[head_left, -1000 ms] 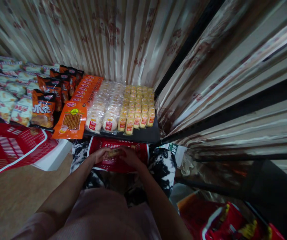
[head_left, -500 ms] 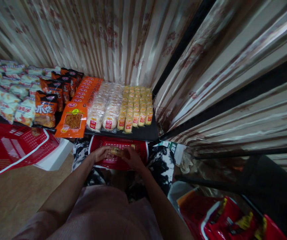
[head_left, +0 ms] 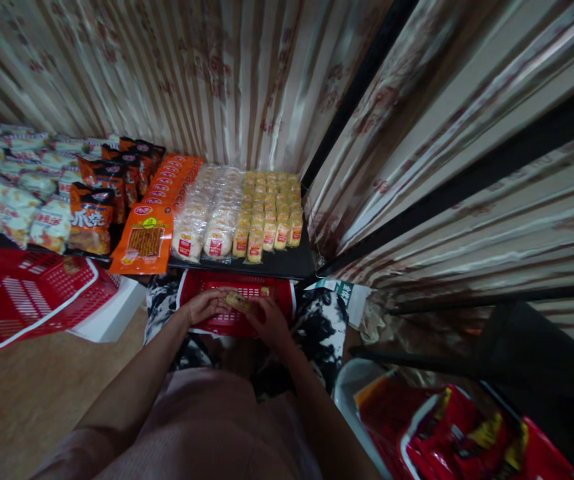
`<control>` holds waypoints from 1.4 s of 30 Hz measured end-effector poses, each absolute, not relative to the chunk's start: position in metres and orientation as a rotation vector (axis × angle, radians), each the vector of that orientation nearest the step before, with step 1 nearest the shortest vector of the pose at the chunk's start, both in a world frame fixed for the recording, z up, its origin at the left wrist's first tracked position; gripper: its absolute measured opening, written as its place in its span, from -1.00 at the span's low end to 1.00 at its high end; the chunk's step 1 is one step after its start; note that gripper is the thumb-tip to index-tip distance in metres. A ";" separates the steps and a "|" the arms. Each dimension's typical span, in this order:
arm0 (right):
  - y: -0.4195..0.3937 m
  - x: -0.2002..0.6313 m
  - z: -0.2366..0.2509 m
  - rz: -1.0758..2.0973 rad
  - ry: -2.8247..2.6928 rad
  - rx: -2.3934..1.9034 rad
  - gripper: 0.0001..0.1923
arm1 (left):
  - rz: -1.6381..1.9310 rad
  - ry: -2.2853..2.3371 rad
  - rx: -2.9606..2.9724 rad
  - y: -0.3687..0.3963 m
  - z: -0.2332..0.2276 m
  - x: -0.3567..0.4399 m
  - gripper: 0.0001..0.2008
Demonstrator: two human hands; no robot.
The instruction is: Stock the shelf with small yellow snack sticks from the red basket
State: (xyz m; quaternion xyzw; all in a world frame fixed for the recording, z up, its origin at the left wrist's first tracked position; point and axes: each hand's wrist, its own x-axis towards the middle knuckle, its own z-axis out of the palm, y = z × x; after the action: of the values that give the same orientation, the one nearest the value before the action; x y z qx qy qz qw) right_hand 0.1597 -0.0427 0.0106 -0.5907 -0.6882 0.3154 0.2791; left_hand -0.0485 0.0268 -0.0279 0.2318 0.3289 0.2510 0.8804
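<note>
Between my two hands, over a red basket (head_left: 287, 293) on my lap, is a small yellowish wrapped snack (head_left: 238, 301). My right hand (head_left: 271, 323) pinches its right end. The curled fingers of my left hand (head_left: 205, 307) are at its left end, gripping it. Another small yellowish packet (head_left: 265, 291) lies in the basket. On the black shelf ahead stand rows of small yellow wrapped cakes (head_left: 269, 230), and beside them round pale buns (head_left: 217, 243) in clear wrap.
Orange snack packs (head_left: 141, 233), orange-black bags (head_left: 91, 220) and white bags (head_left: 49, 223) line the black shelf (head_left: 287, 263) leftward. A second red basket (head_left: 21, 293) is at left. Red packages (head_left: 447, 433) sit at lower right. Curtains (head_left: 247, 80) and dark poles (head_left: 467, 193) close off the back and right.
The yellowish snack has turned in my hands, its left end now higher and more of its top showing. My hands stay over the basket. The view has shifted slightly.
</note>
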 end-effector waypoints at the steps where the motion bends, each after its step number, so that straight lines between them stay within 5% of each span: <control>1: -0.044 0.160 0.011 0.837 -1.842 -1.573 -0.74 | 0.518 0.678 0.493 0.026 -0.027 -0.049 -0.66; 10: -0.040 0.162 0.015 0.806 -1.641 -1.656 -0.77 | 0.478 0.709 0.455 0.014 -0.024 -0.044 -0.77; 22: -0.029 0.168 0.026 0.778 -1.510 -1.817 -0.54 | 0.460 0.720 0.646 -0.004 -0.003 -0.031 -0.63; 29: -0.023 0.169 0.040 0.835 -1.433 -1.744 -0.61 | 0.403 0.704 0.781 -0.011 0.011 -0.021 -0.68; 42: -0.030 0.167 0.035 0.836 -1.185 -1.639 -0.57 | 0.661 0.829 1.094 0.004 0.008 0.021 -0.68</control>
State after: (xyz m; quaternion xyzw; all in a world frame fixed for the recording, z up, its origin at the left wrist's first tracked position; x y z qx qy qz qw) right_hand 0.1670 -0.0304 0.0350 -0.6656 -0.4812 0.3393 0.4586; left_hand 0.0208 0.0038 0.0080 0.4955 0.3757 0.2993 0.7237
